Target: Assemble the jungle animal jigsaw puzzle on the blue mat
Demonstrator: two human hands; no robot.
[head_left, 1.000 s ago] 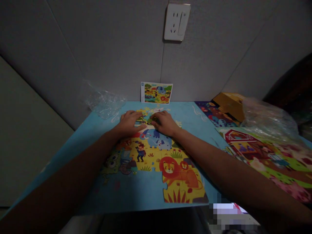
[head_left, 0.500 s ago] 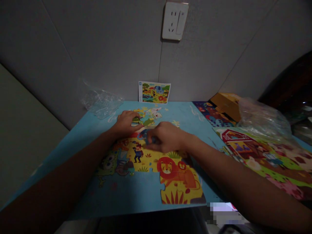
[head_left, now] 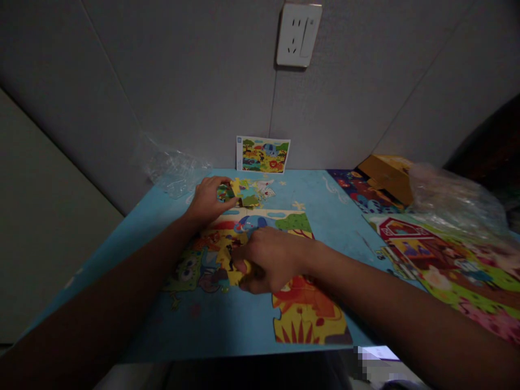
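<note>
Right hand (head_left: 264, 260) over jigsaw puzzle (head_left: 303, 319)

dim light; the wall (head_left: 203, 81) darkens toward the corners; blocky pixelation lower right.

No text is readable, the blue mark (head_left: 239, 140) on the picture card (head_left: 266, 156) being too small

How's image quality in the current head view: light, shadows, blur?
Head view: dim overall; table darkest under the forearms; right hand slightly soft; wall socket legible; phone-like bright patch at bottom right pixelated.
</note>
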